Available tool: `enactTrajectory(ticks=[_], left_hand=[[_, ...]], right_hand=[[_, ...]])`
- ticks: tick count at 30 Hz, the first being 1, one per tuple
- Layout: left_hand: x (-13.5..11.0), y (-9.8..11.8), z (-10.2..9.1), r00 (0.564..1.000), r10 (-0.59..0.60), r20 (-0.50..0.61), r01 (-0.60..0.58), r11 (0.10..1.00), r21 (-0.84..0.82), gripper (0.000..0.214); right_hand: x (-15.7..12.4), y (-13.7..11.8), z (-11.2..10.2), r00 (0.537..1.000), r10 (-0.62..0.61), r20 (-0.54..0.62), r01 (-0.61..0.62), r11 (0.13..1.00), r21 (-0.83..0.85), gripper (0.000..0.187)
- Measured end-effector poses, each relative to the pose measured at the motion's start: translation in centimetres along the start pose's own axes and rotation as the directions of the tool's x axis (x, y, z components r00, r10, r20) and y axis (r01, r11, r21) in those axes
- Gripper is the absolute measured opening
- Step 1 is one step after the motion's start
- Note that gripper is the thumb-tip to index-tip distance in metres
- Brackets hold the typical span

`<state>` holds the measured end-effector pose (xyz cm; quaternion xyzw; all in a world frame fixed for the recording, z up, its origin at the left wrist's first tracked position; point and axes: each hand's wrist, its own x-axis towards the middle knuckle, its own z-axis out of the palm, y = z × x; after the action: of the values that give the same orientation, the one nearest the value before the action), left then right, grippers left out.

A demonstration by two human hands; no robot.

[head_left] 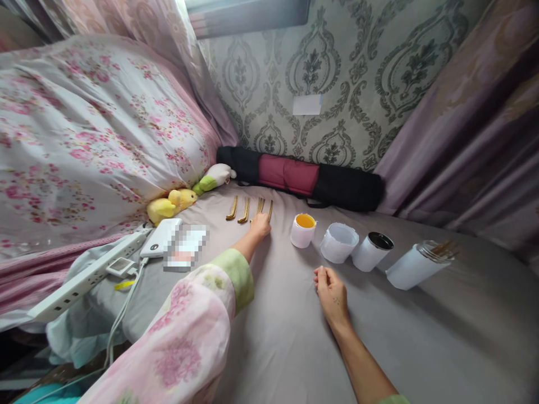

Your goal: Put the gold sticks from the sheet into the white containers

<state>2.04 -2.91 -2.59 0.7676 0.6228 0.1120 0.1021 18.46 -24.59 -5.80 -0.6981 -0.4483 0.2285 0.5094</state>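
The sticks lie in small groups in a row on the grey sheet, ahead of the person and a little to the left, and the left hand is down at the row's right end. I'd call the step in hand the handling of those right-end sticks; what the next move calls for, to my mind, is a light fingertip pinch and a small, steady motion, since a careless knuckle could nudge the neighbouring group out of line. The left fingers bend down over the near ends there, but the back of the hand hides their tips, so from here I cannot tell whether they grip anything or merely touch. The sticks themselves are thin and golden brown, lying close together within each group, and the two groups on the left seem to bend sideways at their near ends; the others are partly covered by the hand. Well to the right of them, the right hand rests with its fingers curled closed, thumb against them, nothing showing inside. Beyond it stand four pale containers: a yellow-lined cup, a white tub, a dark-mouthed cup and a jar with thin brown rods poking out, while a long bag lies along the wall behind everything
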Motion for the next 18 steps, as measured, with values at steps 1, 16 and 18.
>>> enactTrajectory(ticks=[1,16,18], left_hand=[[0.02,0.0,-0.02,1.0,-0.001,0.001,0.001,1.0,0.001,0.029],[0.24,0.05,-0.29,0.999,-0.031,0.019,0.031,0.999,0.012,0.026],[0.26,0.05,-0.29,0.999,-0.03,0.017,0.03,0.999,0.016,0.025]], right_hand=[[0.0,-0.03,0.0,1.0,0.002,0.0,-0.002,1.0,-0.001,0.037],[0.1,0.01,0.04,0.999,0.037,0.005,-0.037,0.999,-0.013,0.037],[0.1,0.05,0.06,0.999,0.036,0.0,-0.036,0.999,-0.012,0.038]])
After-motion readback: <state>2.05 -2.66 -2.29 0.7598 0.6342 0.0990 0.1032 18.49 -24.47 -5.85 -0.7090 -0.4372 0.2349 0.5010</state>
